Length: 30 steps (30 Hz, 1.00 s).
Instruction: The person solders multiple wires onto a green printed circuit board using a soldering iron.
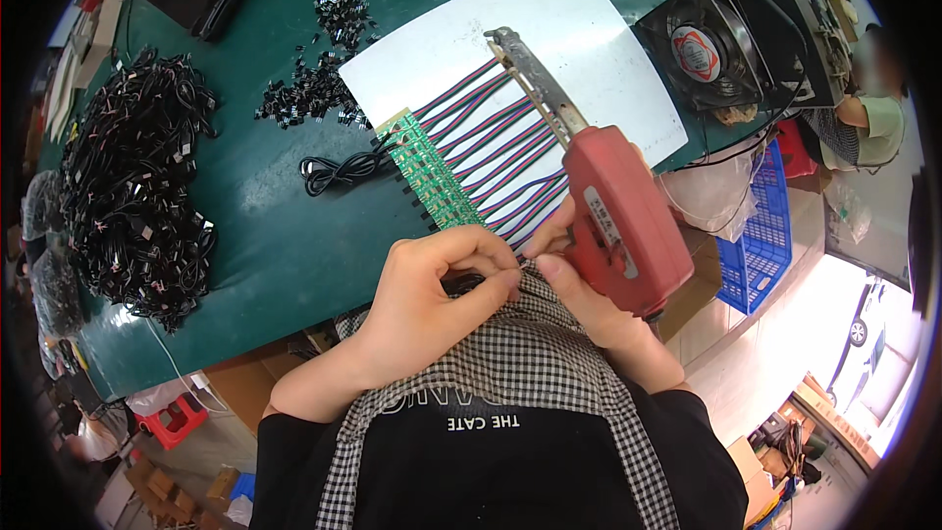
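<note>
A strip of green circuit boards (pixel 432 167) lies across the edge of a white sheet (pixel 628 69), with rows of multicoloured wires (pixel 500 152) fanning out on its right side. Just below its near end, the thumb and fingers of my left hand (pixel 432 290) are pinched together; part of a black cable (pixel 461 283) shows inside the curled palm. My right hand (pixel 589 299) is closed round a red soldering gun (pixel 628 221), its long metal tip pointing up and left over the wires. The fingertips of both hands nearly meet; anything between them is too small to make out. One bundled black cable (pixel 339 173) lies left of the boards.
A big heap of black cables (pixel 137 186) covers the left of the green table (pixel 265 265). Small black connectors (pixel 314 88) are piled at the back. A black fan (pixel 702 49) stands at the right, above a blue crate (pixel 760 236). Another person (pixel 868 128) is at far right.
</note>
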Each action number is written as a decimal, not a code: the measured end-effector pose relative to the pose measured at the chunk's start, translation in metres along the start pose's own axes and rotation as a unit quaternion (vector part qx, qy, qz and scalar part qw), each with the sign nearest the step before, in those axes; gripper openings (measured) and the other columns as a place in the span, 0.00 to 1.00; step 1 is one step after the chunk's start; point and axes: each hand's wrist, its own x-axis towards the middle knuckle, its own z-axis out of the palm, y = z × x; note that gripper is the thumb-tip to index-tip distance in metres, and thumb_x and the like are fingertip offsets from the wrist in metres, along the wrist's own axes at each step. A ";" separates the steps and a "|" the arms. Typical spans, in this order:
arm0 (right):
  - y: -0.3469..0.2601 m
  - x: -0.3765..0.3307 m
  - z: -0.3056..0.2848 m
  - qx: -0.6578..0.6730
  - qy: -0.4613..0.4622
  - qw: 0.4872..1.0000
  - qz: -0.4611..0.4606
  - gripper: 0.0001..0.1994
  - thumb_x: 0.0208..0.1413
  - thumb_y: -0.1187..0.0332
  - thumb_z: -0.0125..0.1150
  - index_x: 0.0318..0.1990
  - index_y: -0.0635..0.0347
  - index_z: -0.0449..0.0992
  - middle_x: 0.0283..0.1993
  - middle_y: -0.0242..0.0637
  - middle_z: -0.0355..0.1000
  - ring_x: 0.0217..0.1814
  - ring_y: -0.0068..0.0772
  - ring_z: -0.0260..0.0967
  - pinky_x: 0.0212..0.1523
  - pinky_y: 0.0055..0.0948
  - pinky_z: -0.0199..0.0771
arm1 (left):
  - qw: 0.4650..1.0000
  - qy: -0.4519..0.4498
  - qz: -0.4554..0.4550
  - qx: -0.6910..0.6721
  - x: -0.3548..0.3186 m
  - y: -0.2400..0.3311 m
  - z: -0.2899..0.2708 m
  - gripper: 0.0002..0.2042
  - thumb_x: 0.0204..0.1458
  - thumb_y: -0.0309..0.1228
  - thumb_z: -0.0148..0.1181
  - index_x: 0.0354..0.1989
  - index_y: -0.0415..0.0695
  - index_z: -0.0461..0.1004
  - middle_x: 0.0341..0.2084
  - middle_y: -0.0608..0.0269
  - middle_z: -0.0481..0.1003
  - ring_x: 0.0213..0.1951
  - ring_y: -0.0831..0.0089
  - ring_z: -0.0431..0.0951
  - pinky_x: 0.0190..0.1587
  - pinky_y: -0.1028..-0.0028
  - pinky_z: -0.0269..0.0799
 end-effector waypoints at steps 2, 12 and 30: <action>0.001 0.000 0.002 0.033 -0.036 0.999 0.007 0.41 0.45 0.85 0.53 0.64 0.63 0.36 0.40 0.41 0.64 0.35 0.25 0.69 0.36 0.23 0.72 | 1.000 0.012 0.000 -0.017 0.001 -0.003 0.002 0.02 0.45 0.18 0.56 0.28 0.33 0.71 0.22 0.60 0.75 0.28 0.81 0.75 0.33 0.81 0.71; 0.000 0.001 -0.001 0.020 -0.019 0.999 0.016 0.44 0.46 0.82 0.59 0.65 0.59 0.35 0.38 0.39 0.63 0.37 0.26 0.68 0.33 0.22 0.71 | 0.998 -0.018 -0.040 -0.055 -0.001 -0.004 -0.002 0.02 0.49 0.19 0.54 0.29 0.33 0.71 0.24 0.61 0.75 0.29 0.80 0.75 0.33 0.81 0.71; -0.003 -0.006 -0.003 -0.178 0.047 0.974 -0.132 0.41 0.45 0.84 0.58 0.64 0.64 0.39 0.39 0.41 0.66 0.32 0.27 0.69 0.36 0.25 0.73 | 0.992 -0.045 -0.027 -0.111 0.003 -0.007 0.003 0.01 0.51 0.19 0.53 0.29 0.34 0.69 0.24 0.62 0.74 0.29 0.83 0.74 0.32 0.84 0.69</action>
